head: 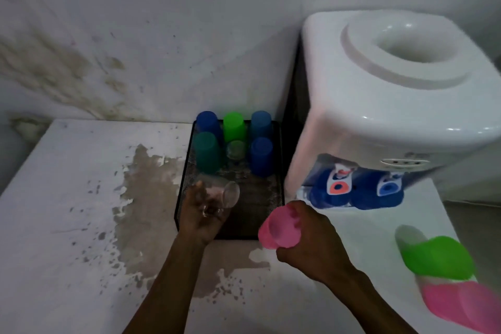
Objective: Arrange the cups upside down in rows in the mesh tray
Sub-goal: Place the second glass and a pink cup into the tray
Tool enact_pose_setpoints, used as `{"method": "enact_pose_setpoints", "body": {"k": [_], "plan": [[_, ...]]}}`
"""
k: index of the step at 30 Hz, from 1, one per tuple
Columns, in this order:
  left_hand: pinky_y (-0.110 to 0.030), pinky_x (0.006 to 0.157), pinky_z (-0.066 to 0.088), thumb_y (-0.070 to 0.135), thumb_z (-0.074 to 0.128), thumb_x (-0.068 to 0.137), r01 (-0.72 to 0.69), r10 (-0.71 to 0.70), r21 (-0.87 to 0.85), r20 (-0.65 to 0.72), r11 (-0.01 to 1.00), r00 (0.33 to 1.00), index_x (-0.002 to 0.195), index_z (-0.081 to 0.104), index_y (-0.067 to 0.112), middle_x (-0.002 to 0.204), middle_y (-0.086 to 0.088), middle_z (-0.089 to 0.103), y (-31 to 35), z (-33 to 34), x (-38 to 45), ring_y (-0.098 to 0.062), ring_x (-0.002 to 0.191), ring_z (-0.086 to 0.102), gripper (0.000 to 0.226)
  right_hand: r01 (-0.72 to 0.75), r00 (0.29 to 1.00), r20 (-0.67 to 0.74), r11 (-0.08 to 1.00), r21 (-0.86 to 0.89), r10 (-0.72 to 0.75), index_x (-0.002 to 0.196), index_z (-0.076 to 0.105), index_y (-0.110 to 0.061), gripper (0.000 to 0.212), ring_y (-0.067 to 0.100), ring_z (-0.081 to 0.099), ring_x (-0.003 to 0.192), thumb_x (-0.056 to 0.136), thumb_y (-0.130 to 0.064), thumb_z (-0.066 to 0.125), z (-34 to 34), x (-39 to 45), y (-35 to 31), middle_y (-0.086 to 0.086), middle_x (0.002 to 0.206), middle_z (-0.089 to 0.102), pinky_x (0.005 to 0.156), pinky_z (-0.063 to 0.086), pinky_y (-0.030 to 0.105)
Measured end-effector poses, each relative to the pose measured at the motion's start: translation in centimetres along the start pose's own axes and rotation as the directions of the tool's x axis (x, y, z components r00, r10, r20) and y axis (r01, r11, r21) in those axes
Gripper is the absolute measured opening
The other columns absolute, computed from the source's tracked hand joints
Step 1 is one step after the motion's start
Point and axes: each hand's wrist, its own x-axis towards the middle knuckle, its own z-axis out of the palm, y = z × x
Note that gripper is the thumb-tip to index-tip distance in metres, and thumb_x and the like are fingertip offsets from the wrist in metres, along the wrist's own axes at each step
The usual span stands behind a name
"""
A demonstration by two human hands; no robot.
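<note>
A black mesh tray (273, 225) stands at the back of the counter beside a water dispenser. Several cups sit upside down in it in two rows: dark blue (207, 122), green (234, 126), light blue (261, 123), teal (206, 152), a small clear glass (236, 149) and another blue cup (261, 156). My left hand (202, 214) holds a clear glass (229, 194) tilted on its side over the tray's near left part. My right hand (311, 238) grips a pink cup (276, 230), tilted, just off the tray's near right corner.
A white water dispenser (393, 106) with two blue taps (355, 190) fills the right side. At the lower right edge lie a green cup (439, 257) and a pink cup (461, 306). The white counter (67, 211) has a peeled brown patch left of the tray. A stained wall is behind.
</note>
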Motion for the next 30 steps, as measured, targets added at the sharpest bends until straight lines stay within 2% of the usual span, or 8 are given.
{"method": "enact_pose_setpoints", "body": {"k": [4,8,13,20,23,26,28,30], "plan": [[-0.031,0.059,0.053,0.042,0.066,0.077,0.195,-0.211,-0.18,-0.076,0.964,0.974,0.107,0.06,0.009,0.099,-0.017,0.062,1.2,0.6,1.9,-0.03,0.084,0.061,0.045,0.017,1.0,0.027,1.0,-0.003,-0.017,0.126,0.046,-0.031,0.077,0.012,0.059,0.106,0.057,-0.04,0.081,0.6,1.5,-1.6,-0.009,0.121,0.06,0.093,0.052,0.03],[-0.033,0.062,0.051,0.047,0.067,0.075,0.281,-0.35,-0.338,-0.165,0.898,0.922,0.105,0.057,0.0,0.102,-0.026,0.058,2.3,1.2,3.8,-0.034,0.083,0.06,0.057,0.03,0.999,0.042,0.999,-0.023,-0.029,0.131,0.043,-0.032,0.086,0.013,0.057,0.112,0.056,-0.041,0.084,0.8,2.8,-2.7,-0.009,0.127,0.058,0.094,0.05,0.029],[-0.026,0.047,0.053,0.048,0.066,0.079,0.28,-0.402,-0.415,-0.242,0.866,0.883,0.112,0.058,0.002,0.088,-0.025,0.061,3.7,1.3,6.0,-0.031,0.072,0.063,0.057,0.038,0.998,0.056,0.999,-0.024,-0.037,0.139,0.037,-0.029,0.092,0.015,0.053,0.12,0.06,-0.037,0.085,0.7,4.2,-3.7,-0.007,0.136,0.053,0.099,0.049,0.032],[-0.023,0.061,0.053,0.044,0.067,0.079,0.291,-0.436,-0.461,-0.248,0.838,0.865,0.122,0.06,0.003,0.087,-0.024,0.063,4.8,1.6,6.8,-0.028,0.073,0.062,0.059,0.026,0.996,0.085,0.999,-0.04,-0.023,0.141,0.036,-0.028,0.093,0.016,0.053,0.121,0.062,-0.037,0.085,0.8,5.0,-4.0,-0.005,0.137,0.053,0.099,0.049,0.032],[-0.034,0.061,0.055,0.049,0.067,0.079,0.284,-0.432,-0.483,-0.228,0.828,0.873,0.125,0.057,0.003,0.094,-0.026,0.062,4.9,1.9,6.3,-0.033,0.078,0.062,0.065,0.029,0.996,0.086,0.998,-0.05,-0.025,0.142,0.036,-0.026,0.093,0.017,0.052,0.123,0.063,-0.039,0.084,0.8,5.3,-4.2,-0.004,0.138,0.052,0.1,0.048,0.033],[-0.047,0.066,0.057,0.06,0.064,0.075,0.292,-0.452,-0.504,-0.231,0.813,0.862,0.125,0.053,0.003,0.111,-0.029,0.059,5.1,1.8,5.7,-0.043,0.09,0.061,0.077,0.045,0.998,0.04,0.999,-0.018,-0.044,0.143,0.034,-0.027,0.096,0.017,0.051,0.122,0.063,-0.042,0.083,1.0,5.7,-4.6,-0.003,0.138,0.05,0.098,0.05,0.033],[-0.053,0.067,0.056,0.066,0.06,0.072,0.333,-0.49,-0.469,-0.267,0.818,0.83,0.124,0.05,0.004,0.118,-0.03,0.054,5.1,1.6,4.8,-0.049,0.094,0.058,0.081,0.041,0.999,-0.001,0.998,0.043,-0.041,0.145,0.032,-0.028,0.099,0.018,0.049,0.121,0.062,-0.039,0.084,1.2,5.9,-4.8,-0.003,0.136,0.046,0.097,0.05,0.035],[-0.052,0.07,0.053,0.069,0.056,0.071,0.397,-0.512,-0.377,-0.285,0.837,0.81,0.122,0.051,0.005,0.12,-0.029,0.054,5.1,1.2,3.8,-0.047,0.098,0.058,0.082,0.02,1.0,-0.027,0.982,0.186,-0.015,0.145,0.033,-0.028,0.097,0.018,0.049,0.118,0.063,-0.029,0.085,1.5,6.3,-5.1,-0.002,0.133,0.043,0.097,0.05,0.036]]}}
